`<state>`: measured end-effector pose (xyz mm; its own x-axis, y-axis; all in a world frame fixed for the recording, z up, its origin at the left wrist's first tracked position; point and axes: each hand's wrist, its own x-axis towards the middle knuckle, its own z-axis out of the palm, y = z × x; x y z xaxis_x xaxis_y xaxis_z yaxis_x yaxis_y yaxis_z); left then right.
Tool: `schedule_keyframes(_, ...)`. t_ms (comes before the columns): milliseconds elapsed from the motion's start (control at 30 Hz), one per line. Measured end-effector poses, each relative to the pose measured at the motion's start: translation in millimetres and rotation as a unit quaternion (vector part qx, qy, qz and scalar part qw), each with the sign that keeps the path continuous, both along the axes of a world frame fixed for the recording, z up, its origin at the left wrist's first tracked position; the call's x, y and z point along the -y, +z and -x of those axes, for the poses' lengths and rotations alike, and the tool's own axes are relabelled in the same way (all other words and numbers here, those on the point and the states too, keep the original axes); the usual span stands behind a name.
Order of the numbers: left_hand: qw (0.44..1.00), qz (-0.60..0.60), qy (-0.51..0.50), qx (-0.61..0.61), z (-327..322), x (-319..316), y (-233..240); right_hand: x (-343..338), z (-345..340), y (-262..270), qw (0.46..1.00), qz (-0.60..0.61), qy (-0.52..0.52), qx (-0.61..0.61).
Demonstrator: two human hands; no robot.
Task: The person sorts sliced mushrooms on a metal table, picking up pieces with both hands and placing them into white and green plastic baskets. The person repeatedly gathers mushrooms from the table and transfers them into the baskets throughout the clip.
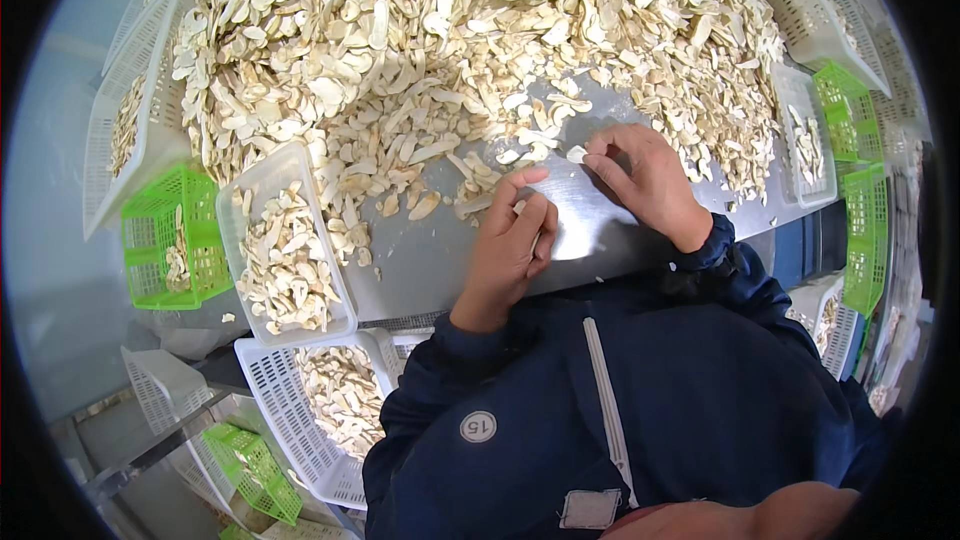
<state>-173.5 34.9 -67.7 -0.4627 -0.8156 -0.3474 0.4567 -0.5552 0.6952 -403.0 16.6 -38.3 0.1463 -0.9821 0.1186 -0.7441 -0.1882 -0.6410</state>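
Observation:
A large heap of dried, pale sliced pieces, which look like mushroom slices (420,30), covers the far part of a metal table (420,262). My left hand (517,232) is curled above the near part of the table, its fingers closed around pale slices that show between them. To its right, my right hand (645,176) has thumb and forefinger close together at a small pale slice (577,154) at the edge of the loose pieces. Whether the fingertips pinch that slice or only touch it, I cannot tell. Several loose slices lie just beyond both hands.
A clear plastic tray (345,300) of slices stands left, beside a green basket (135,259); a white basket (289,427) of slices is below. Another clear tray (799,199) and green baskets (866,240) stand right. White crates (154,127) flank the heap.

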Motion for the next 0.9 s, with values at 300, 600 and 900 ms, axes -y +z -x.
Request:
schedule_keyframes(300,0.996,0.052,0.040,0.064,13,4,-9,-15,-18,5,0.975,-0.124,0.030,0.182)
schedule_keyframes(600,0.988,0.013,0.151,0.030,-27,-14,-1,15,-34,-5,0.992,0.098,0.076,0.008)
schedule_keyframes(900,0.985,-0.023,0.153,-0.073,-64,-17,-27,28,-36,-15,0.972,0.146,0.130,-0.130)
